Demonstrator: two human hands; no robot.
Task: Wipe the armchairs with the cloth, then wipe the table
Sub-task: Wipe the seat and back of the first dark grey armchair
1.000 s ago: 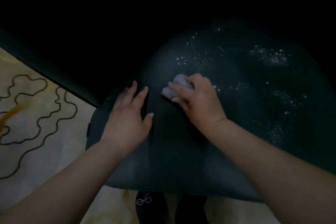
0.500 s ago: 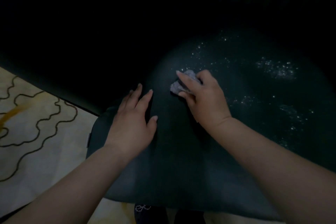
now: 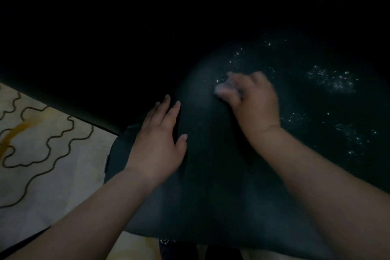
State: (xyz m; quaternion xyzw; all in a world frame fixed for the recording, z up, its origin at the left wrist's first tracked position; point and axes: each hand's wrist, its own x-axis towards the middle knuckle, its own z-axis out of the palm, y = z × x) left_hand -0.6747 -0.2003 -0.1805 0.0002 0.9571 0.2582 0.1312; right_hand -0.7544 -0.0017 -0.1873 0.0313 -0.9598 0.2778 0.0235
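- I see my right hand [image 3: 256, 103] curled round a small pale crumpled cloth [image 3: 223, 86], pressing it down on the dark, smooth, rounded armchair seat [image 3: 211, 175]. The hand looks blurry here.
- My left hand [image 3: 157, 140] lies flat on the seat, fingers straight, holding nothing. I think it steadies the cushion.
- The cloth sits near the far middle of the seat, mostly hidden under my fingers. Only a pale bit pokes out on the left.
- The cloth looks soft, light and floppy. I think it will bunch up easily, so the best hold is a wad tucked under the fingertips with the thumb behind it.
- Little white specks [image 3: 331, 79] are scattered on the seat to the right of the cloth, well apart from my left hand. I think they need wiping next.
- The seat looks slick, so the cloth may slide fast.
- A cream floor with dark wavy lines [image 3: 42, 143] lies to the left.
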